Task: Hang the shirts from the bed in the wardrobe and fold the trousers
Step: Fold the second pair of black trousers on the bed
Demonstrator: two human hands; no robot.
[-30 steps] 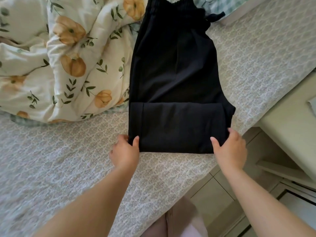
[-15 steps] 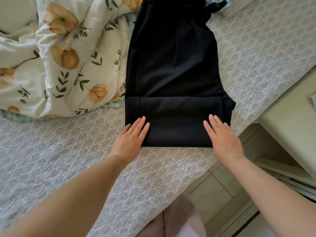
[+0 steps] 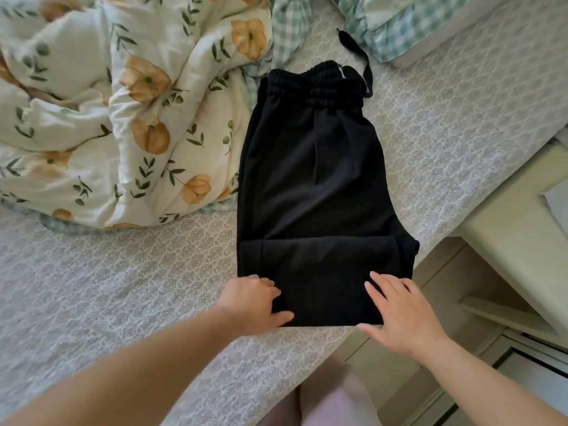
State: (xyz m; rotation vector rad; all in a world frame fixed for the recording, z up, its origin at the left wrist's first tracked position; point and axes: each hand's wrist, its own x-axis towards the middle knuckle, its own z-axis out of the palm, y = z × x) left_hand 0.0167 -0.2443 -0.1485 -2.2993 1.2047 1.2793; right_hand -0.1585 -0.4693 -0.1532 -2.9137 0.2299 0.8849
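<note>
Black trousers (image 3: pixel 313 186) lie flat on the patterned grey bedspread (image 3: pixel 123 290), elastic waistband at the far end and the leg ends folded up into a band at the near end. My left hand (image 3: pixel 252 302) is at the near left corner of that folded band, fingers curled on top and thumb along the near edge, pinching the cloth. On the near right corner lies my right hand (image 3: pixel 396 315), fingers straight on the fabric and thumb at the edge. No shirts are in view.
A crumpled floral duvet (image 3: pixel 123 118) lies just left of the trousers. A green checked pillow (image 3: pixel 399 23) is at the far right. The bed's edge runs diagonally at right, with a pale bedside cabinet (image 3: pixel 516 229) beyond it.
Both hands lay flat on the folded band; now they have slid back to its near edge, and the left hand's fingers have curled onto the corner. The view has tilted up, showing the waistband.
</note>
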